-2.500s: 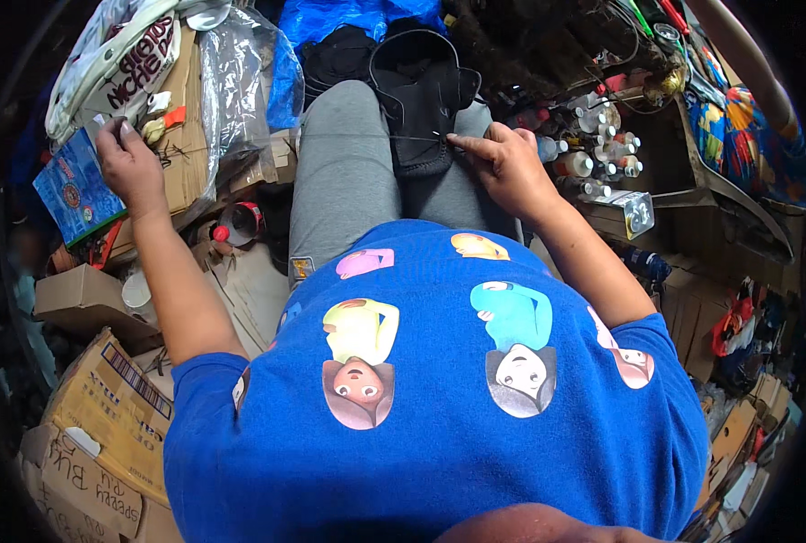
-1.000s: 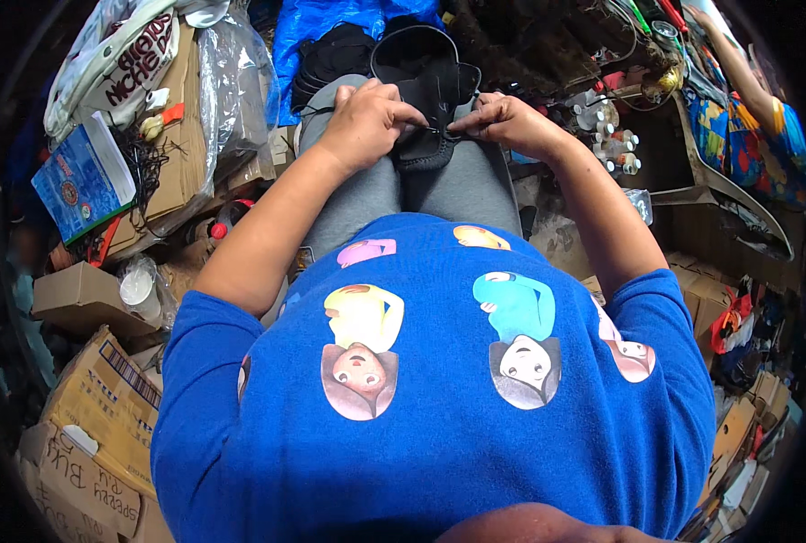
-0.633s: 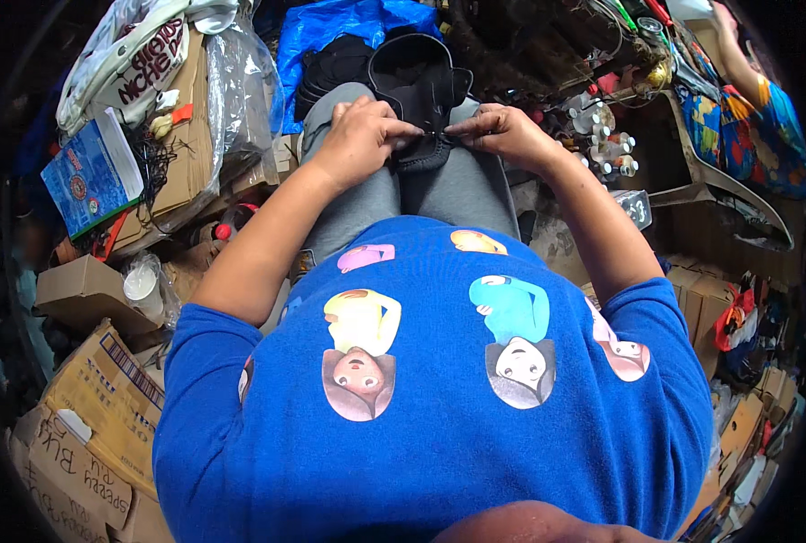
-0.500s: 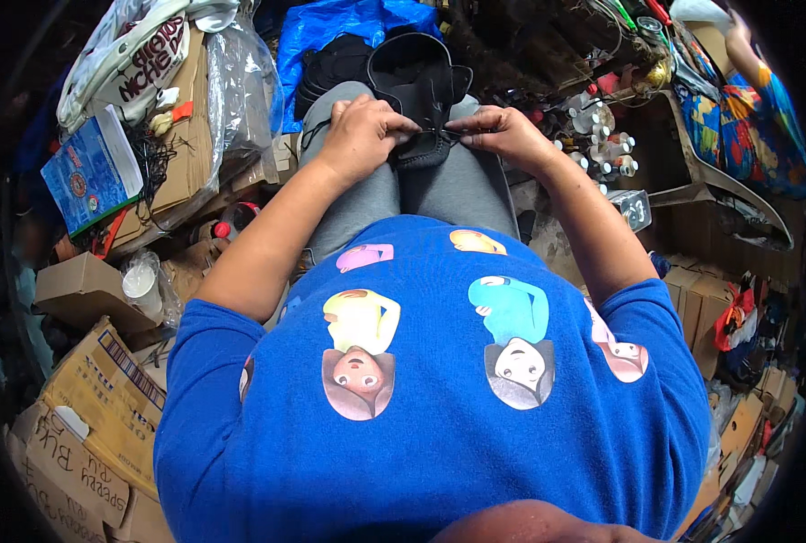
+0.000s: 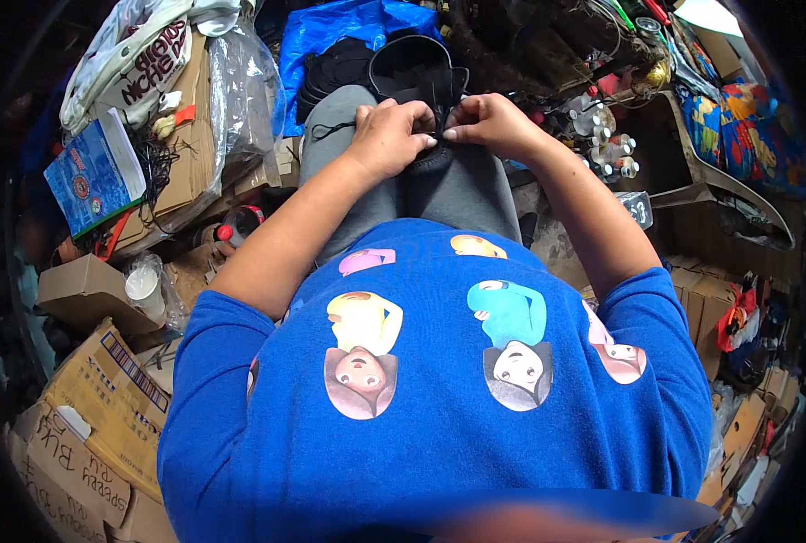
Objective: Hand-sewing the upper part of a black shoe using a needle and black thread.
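A black shoe (image 5: 409, 68), its wide collar standing up, rests on my lap between my grey-trousered thighs. Its front part is mostly behind my fingers. My left hand (image 5: 391, 134) is closed at the front of the shoe, thumb and fingers pinched on a thin black shoelace (image 5: 440, 122). Opposite it, my right hand (image 5: 489, 125) pinches at the same spot, the fingertips of both hands nearly meeting. The lace is dark on dark, so its path is hard to make out. A loose black cord (image 5: 333, 128) lies over my left thigh.
Beyond my knees lie black pieces (image 5: 338, 72) and a blue plastic sheet (image 5: 305, 25). Cardboard and clear plastic (image 5: 244, 90) are stacked at left beside a blue book (image 5: 93, 176). Several small bottles (image 5: 613, 154) stand at right, near colourful fabric (image 5: 747, 136).
Both hands have come together over the shoe's front; half a second ago they were farther apart with the lace between them. Another person's hand at upper right has gone out of sight.
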Demonstrator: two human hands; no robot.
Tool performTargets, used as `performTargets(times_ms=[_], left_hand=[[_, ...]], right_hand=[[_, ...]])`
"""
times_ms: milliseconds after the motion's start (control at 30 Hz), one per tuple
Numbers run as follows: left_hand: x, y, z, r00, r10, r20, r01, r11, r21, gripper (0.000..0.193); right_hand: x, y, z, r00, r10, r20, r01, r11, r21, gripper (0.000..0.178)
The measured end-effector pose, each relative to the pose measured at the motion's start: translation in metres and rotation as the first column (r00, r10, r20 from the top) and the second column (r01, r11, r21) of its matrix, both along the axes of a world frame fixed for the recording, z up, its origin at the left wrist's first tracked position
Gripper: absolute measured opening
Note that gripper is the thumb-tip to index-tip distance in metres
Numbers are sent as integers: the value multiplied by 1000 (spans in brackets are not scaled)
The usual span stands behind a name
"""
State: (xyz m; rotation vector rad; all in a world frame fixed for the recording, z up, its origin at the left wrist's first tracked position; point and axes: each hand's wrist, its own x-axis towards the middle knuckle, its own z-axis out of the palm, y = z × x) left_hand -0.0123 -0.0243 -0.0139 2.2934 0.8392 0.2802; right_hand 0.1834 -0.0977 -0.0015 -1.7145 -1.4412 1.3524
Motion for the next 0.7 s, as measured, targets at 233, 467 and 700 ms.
performTargets(times_ms=[233, 467, 700], left_hand=[[-7, 9, 14, 994, -113, -7, 113, 982, 154, 12], [-23, 7, 14, 998, -56, -39, 60, 994, 92, 8], [-7, 8, 11, 987, -112, -113, 110, 994, -25, 19]], right_hand=[[1, 4, 5, 994, 21, 107, -21, 1000, -3, 14], [23, -13, -4, 951, -53, -304, 46, 998, -30, 15], [33, -37, -6, 999, -47, 12, 46, 997, 54, 17]])
